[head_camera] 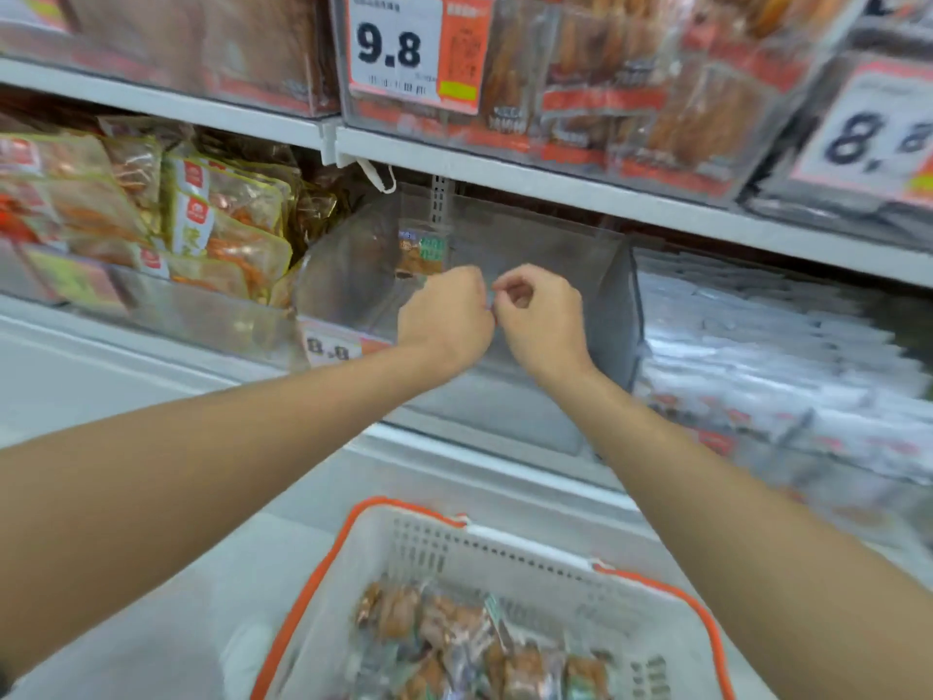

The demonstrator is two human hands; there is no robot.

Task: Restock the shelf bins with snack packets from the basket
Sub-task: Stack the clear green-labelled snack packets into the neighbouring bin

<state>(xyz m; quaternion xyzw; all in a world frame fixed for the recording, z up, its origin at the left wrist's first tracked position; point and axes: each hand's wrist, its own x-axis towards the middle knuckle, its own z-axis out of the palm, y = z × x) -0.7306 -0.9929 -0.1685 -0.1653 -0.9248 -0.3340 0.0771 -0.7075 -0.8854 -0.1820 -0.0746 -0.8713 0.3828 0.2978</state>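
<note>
**Supermarket shelving, both hands at a near-bare bin**

White shelving [555, 192] filled the view, with stacked packs behind a "9.8" price tag [389, 42] on the upper tier. On the tier below stood a clear bin [353, 280] holding a single packet [421, 250] towards its back. The left hand [444, 315] and right hand [542, 315] hovered side by side at the bin's front, knuckles almost touching. Both were curled tight, the right thumb and forefinger pressed together (whether they pinched something thin, or the bin's clear rim, could not be told). Just left of the bin lay a heap of yellow-edged packs [217, 219]; to its right, silvery white packs [757, 341], blurred. Lower down, between the forearms, sat the white basket [530, 545] with its orange trim, and the snack packets [454, 629] lay piled inside it.
</note>
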